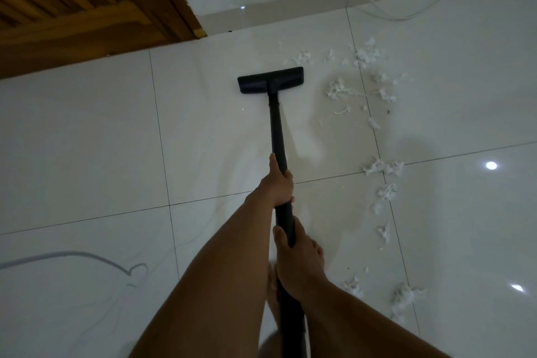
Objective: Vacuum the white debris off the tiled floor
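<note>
White debris: shredded scraps strewn in a curving band over the tiled floor, from beyond the nozzle down the right-hand grout line to the lower right.
Floor nozzle: black, flat on the tile, left of the nearest scraps, not touching them.
Wand: black tube, runs from nozzle back toward the person.
Left hand: closed round the wand, further down the tube.
Right hand: wrapped round the wand, nearer the body.
Wooden door: far left, bottom edge just above the floor.
Skirting: pale strip at wall foot, beyond the nozzle.
White cable: looped on the floor at far right.
Grey cord: lies lower left.
Open room: bare tile left of the wand.
</note>
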### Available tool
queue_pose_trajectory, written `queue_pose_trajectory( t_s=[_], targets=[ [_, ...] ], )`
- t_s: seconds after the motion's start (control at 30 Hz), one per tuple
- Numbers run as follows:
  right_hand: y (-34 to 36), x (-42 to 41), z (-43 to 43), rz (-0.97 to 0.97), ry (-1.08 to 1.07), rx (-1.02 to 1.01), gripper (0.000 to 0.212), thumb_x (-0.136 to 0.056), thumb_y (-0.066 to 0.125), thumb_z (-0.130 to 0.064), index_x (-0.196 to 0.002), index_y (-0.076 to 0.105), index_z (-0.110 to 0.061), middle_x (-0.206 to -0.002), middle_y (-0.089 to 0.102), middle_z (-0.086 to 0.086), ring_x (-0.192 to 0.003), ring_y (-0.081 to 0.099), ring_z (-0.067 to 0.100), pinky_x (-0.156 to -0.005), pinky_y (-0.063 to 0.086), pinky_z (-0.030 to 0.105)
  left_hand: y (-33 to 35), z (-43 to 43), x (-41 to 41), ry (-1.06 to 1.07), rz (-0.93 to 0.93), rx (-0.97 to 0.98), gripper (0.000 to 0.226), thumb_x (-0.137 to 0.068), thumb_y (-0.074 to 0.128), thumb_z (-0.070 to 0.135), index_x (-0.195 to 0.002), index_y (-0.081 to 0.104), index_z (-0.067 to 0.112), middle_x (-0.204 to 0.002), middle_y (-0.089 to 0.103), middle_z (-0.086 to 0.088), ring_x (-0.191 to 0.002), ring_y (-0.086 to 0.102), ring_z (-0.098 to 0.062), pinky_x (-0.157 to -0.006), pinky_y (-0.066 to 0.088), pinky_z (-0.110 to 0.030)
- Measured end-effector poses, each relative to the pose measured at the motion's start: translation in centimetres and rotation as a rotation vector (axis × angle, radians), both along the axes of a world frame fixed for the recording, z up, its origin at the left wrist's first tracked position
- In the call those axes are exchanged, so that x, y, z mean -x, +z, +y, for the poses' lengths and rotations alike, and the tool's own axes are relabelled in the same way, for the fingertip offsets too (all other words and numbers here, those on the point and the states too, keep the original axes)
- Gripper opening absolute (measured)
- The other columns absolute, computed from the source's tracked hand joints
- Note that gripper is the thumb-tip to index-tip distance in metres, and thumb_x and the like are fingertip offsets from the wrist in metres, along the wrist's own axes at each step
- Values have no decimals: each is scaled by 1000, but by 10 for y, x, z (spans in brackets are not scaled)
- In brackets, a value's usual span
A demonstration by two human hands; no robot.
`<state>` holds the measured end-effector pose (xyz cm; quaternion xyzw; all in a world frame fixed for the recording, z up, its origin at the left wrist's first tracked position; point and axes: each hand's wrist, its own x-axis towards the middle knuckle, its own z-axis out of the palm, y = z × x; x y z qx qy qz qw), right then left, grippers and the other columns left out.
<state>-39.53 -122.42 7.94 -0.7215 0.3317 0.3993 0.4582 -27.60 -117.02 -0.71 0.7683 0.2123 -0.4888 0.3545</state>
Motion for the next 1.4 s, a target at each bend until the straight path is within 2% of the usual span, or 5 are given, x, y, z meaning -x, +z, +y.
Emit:
queue_pose_trajectory(
  t_s=[0.07,0.17,0.57,0.93,1.4],
  targets=[
    [10,-12,0,31,-46,-53,34,-107,35,-44,-139,40,-33,-102,69,12,-71,67,13,-43,38,-2,6,3,-9,-4,-8,0,68,-113,29,34,-162,-18,33,-109,55,-8,-71,57,-11,-70,46,-26],
    [18,-26,4,9,-90,-73,44,-108,35,-44,-150,36,-32,-103,69,10,-58,63,11,-27,28,3,7,9,-17,2,-20,-10,66,-113,28,35,-162,-15,33,-109,54,-6,-70,54,-10,-61,42,-24],
    [25,-37,20,-50,-12,3,41,-109,37,-35,-150,36,-28,-92,58,-8,-62,40,-13,-54,19,-17,4,17,-31,-37,14,-63,65,-112,26,37,-162,-16,34,-83,53,-1,-70,57,-13,-78,46,-34],
    [20,-45,10,-55,-90,-65,49,-108,35,-43,-155,22,-39,-90,65,2,-51,54,2,-32,31,2,0,12,-42,-13,12,-66,66,-112,26,38,-161,-17,37,-84,59,-4,-74,63,-17,-85,54,-38],
    [-16,-67,14,-63,-154,-169,48,-107,38,-43,-153,26,-38,-94,67,16,-50,57,11,-39,45,14,-7,10,-74,-6,-5,-61,67,-112,27,34,-161,-18,34,-97,57,-9,-68,57,-14,-76,47,-32]
  ],
)
